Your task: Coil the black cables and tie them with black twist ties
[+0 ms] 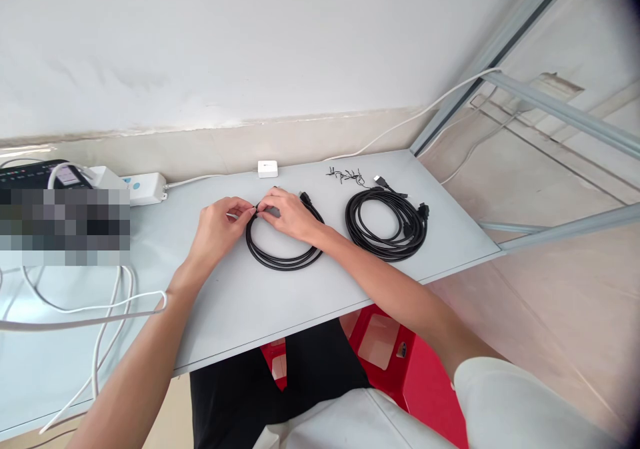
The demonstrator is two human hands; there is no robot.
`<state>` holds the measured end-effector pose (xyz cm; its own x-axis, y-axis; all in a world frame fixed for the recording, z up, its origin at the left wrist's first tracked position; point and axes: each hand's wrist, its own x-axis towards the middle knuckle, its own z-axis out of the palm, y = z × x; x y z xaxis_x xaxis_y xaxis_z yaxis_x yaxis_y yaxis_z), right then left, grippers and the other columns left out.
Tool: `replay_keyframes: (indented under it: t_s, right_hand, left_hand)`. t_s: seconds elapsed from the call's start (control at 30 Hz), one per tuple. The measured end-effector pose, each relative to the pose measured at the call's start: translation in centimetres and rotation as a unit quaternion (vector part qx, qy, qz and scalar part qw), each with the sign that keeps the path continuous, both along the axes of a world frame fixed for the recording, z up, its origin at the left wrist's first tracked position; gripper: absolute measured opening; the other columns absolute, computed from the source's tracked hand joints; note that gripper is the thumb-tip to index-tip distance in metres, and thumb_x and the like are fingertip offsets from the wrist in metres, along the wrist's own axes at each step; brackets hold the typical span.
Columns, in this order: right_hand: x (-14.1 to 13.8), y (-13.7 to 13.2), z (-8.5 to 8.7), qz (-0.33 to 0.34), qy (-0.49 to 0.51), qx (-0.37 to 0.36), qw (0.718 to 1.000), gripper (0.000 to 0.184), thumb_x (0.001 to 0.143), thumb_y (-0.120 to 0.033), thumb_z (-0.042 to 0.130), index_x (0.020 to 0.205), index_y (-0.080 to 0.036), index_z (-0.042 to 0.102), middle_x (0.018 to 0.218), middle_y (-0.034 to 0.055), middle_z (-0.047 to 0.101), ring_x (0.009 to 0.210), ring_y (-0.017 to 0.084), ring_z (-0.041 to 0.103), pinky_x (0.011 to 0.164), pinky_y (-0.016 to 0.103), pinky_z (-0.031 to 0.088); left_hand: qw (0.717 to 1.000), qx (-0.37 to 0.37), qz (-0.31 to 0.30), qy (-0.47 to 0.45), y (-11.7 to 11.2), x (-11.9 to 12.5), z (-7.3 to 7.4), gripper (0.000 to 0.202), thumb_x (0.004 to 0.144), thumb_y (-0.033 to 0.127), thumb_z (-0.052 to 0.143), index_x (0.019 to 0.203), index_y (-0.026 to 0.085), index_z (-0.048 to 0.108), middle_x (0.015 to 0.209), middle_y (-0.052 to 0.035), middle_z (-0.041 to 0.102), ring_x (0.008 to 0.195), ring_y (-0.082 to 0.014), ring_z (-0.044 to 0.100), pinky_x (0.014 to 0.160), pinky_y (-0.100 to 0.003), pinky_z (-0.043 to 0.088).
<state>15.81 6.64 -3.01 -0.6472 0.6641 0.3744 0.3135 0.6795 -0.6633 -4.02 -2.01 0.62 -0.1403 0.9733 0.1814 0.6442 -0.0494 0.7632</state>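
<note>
A black cable [283,262] lies coiled in a ring on the table, with one plug [304,197] sticking up at its upper right. At the ring's upper left, my left hand [225,219] is closed in a pinch, its thumb and forefinger together. My right hand [287,214] reaches over the coil and pinches at the same spot, fingertips almost touching the left ones. Between them is a small dark strip that looks like a twist tie around the cable, mostly hidden by the fingers.
Right of my hands lie more coiled black cables [385,254] with plugs and several loose black twist ties [345,174]. A white box [267,168] stands by the wall. Left are a power strip [147,189], white cords [125,312] and a blurred patch. A metal frame [460,112] borders the right.
</note>
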Motion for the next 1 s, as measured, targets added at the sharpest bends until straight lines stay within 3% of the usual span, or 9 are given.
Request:
replay_keyframes:
  t_s: [0.23,0.33,0.43,0.8,1.0]
  right_hand:
    - [0.16,-0.48,0.65,0.003,-0.06,0.023,0.998,0.014,0.097,-0.021,0.079,0.111,-0.02,0.076,0.119,0.0085,0.072,0.112,0.026,0.065,0.094,0.038,0.05]
    - [0.02,-0.43,0.52,0.001,-0.056,0.021,0.998,0.011,0.102,-0.028,0.079,0.109,-0.02,0.077,0.118,0.0081,0.073,0.111,0.025,0.065,0.094,0.037,0.049]
    - [-0.17,-0.48,0.35,-0.007,-0.045,0.006,0.999,0.008,0.108,-0.025,0.072,0.105,-0.02,0.077,0.113,0.007,0.073,0.108,0.023,0.066,0.092,0.036,0.048]
    - [-0.53,-0.95,0.64,-0.022,0.026,-0.087,0.996,0.005,0.101,-0.02,0.073,0.097,-0.019,0.074,0.105,0.0038,0.072,0.096,0.019,0.07,0.09,0.032,0.051]
    - [-0.68,-0.74,0.37,-0.03,0.043,-0.112,0.992,0.008,0.104,-0.02,0.071,0.096,-0.018,0.072,0.108,0.0045,0.072,0.094,0.018,0.07,0.089,0.032,0.051]
  left_hand:
    - [1.0,0.006,-0.003,0.013,0.04,0.06,-0.24,0.02,0.095,0.042,0.072,0.097,0.025,0.082,0.102,-0.0032,0.084,0.09,-0.021,0.075,0.083,-0.033,0.059]
    - [1.0,0.01,-0.008,0.012,0.0,0.03,-0.21,0.019,0.096,0.041,0.071,0.097,0.025,0.083,0.102,-0.0033,0.084,0.09,-0.0211,0.075,0.084,-0.032,0.06]
    - [1.0,0.013,-0.017,0.009,-0.04,-0.04,-0.18,0.019,0.096,0.04,0.071,0.097,0.026,0.083,0.104,-0.0033,0.084,0.092,-0.0215,0.076,0.085,-0.032,0.061]
    - [0.999,0.009,-0.028,0.021,-0.08,-0.34,-0.09,0.021,0.087,0.032,0.072,0.101,0.027,0.086,0.106,-0.0016,0.085,0.093,-0.0218,0.079,0.093,-0.034,0.064]
    - [1.0,0.02,-0.023,-0.003,-0.11,-0.51,-0.09,0.019,0.089,0.04,0.076,0.097,0.028,0.089,0.108,-0.0034,0.086,0.095,-0.0239,0.079,0.092,-0.036,0.065]
